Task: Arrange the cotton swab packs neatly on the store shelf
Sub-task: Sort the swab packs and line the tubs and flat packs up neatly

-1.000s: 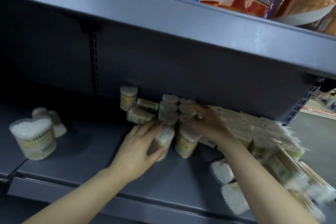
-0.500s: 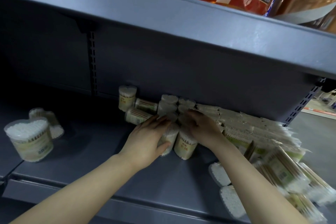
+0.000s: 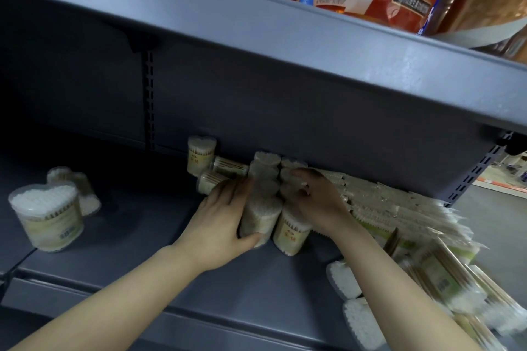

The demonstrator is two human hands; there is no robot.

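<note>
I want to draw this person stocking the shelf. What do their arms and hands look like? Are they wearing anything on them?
Both arms are bare right up to the bottom edge of the picture, with no sleeves showing. The left hand and the right hand have no gloves on. No rings, watch or bracelets can be seen on the fingers or wrists. The fingernails look short and plain, though the picture is a bit blurry there.

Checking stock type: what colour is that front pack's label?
Pale cream label, orange print; head view.
</note>
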